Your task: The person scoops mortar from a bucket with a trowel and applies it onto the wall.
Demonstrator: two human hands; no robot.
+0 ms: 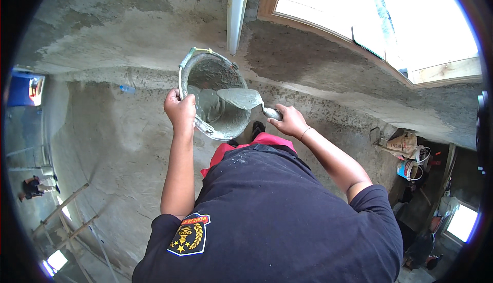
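Observation:
My left hand (179,107) grips the left rim and wire handle of a mortar-smeared bucket (231,124), tilted so that I see inside it, where grey wet mortar (203,106) lies. In my right hand (290,121) is the handle of a trowel (239,97); its mortar-coated blade is over the bucket's opening, pointing left into it. My feet in dark footwear (258,128) show behind the bucket.
A concrete wall with a bright window (359,11) and pale vertical post (233,11) rises ahead. A plastic bottle (127,88) lies by its foot. Right: buckets (408,170) and a paper sack (403,144). Left: bamboo poles (67,203) and another person (36,186).

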